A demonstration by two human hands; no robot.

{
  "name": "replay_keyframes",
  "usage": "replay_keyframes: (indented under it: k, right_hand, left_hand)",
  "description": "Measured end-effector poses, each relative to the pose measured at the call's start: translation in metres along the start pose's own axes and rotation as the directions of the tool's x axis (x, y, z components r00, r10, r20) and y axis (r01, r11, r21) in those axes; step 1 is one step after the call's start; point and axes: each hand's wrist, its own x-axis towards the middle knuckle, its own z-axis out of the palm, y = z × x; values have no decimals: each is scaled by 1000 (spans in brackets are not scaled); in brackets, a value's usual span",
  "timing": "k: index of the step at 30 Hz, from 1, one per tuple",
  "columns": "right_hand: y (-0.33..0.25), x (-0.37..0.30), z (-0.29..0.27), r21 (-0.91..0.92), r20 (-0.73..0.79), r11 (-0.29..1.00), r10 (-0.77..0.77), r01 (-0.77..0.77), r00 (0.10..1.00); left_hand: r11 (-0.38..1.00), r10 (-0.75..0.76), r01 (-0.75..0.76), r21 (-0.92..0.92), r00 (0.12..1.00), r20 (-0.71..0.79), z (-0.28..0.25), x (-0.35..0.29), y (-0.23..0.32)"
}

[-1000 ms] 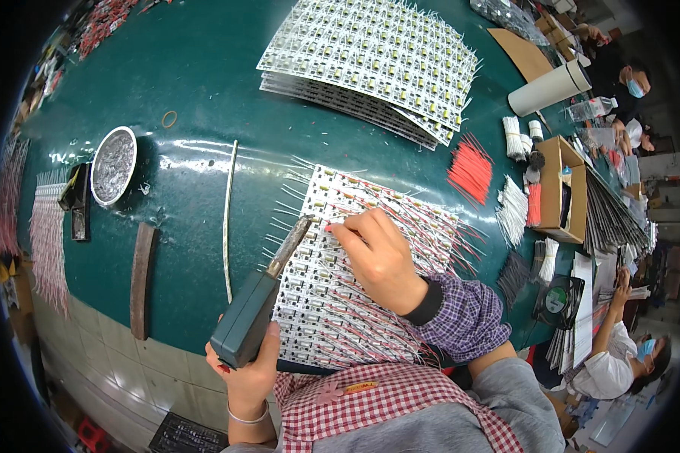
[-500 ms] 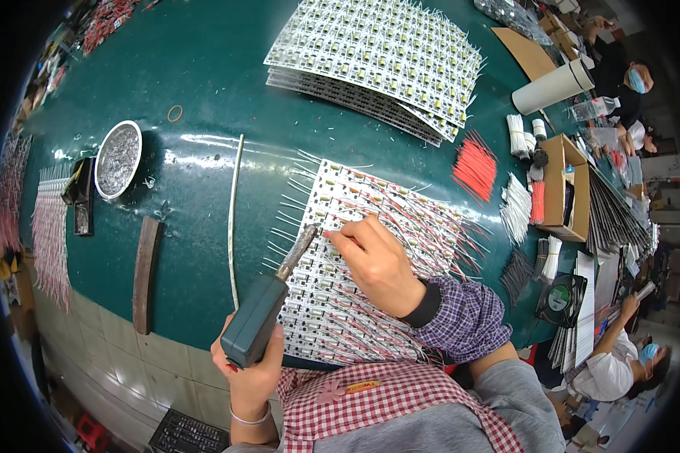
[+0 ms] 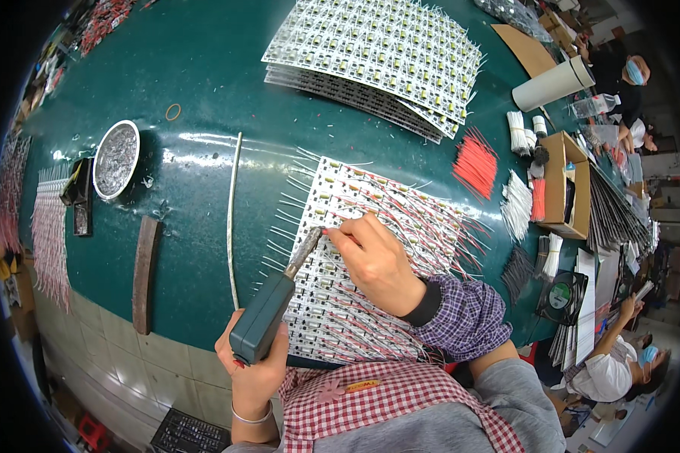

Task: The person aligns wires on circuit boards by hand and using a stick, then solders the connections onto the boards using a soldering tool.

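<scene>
My left hand (image 3: 255,381) grips a dark green soldering gun (image 3: 264,317). Its thick, crusted tip rests on a white circuit board panel (image 3: 310,302). Rows of small parts cover this panel, and red and white wires stick out over its right half. More thin wires fringe its left edge. Beside the tip, my right hand (image 3: 378,264) pinches a short red wire (image 3: 326,232), with its end close against the board. Most of that wire is hidden by the fingers.
A white bowl of silvery metal (image 3: 118,160), a brown bar (image 3: 146,275) and a pale solder-like rod (image 3: 235,219) lie to the left. Stacked panels (image 3: 374,60) stand at the back. Red wires (image 3: 475,165) and a cardboard box (image 3: 565,185) are right; other people work beyond.
The soldering gun has shifted slightly up and to the right together with my left hand, its tip nearer my right fingertips. My right hand stays almost in place with the red wire.
</scene>
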Motion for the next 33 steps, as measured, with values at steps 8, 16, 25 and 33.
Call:
replay_keyframes:
  k: [8, 16, 25, 33]
  right_hand:
    - [-1, 0, 0, -8, -14, 1000, 4, -4, 1000]
    - [-1, 0, 0, -9, -15, 1000, 7, -7, 1000]
    - [-3, 0, -1, 1, -11, 1000, 11, -11, 1000]
    - [-3, 0, 0, -4, -10, 1000, 5, -6, 1000]
  left_hand:
    - [997, 22, -24, 70, 999, 23, -8, -3, 2]
    - [999, 22, -22, 37, 1000, 6, -7, -7, -4]
    - [999, -31, 30, 28, 999, 20, 0, -5, -2]
    - [994, 6, -10, 113, 999, 37, -10, -10, -7]
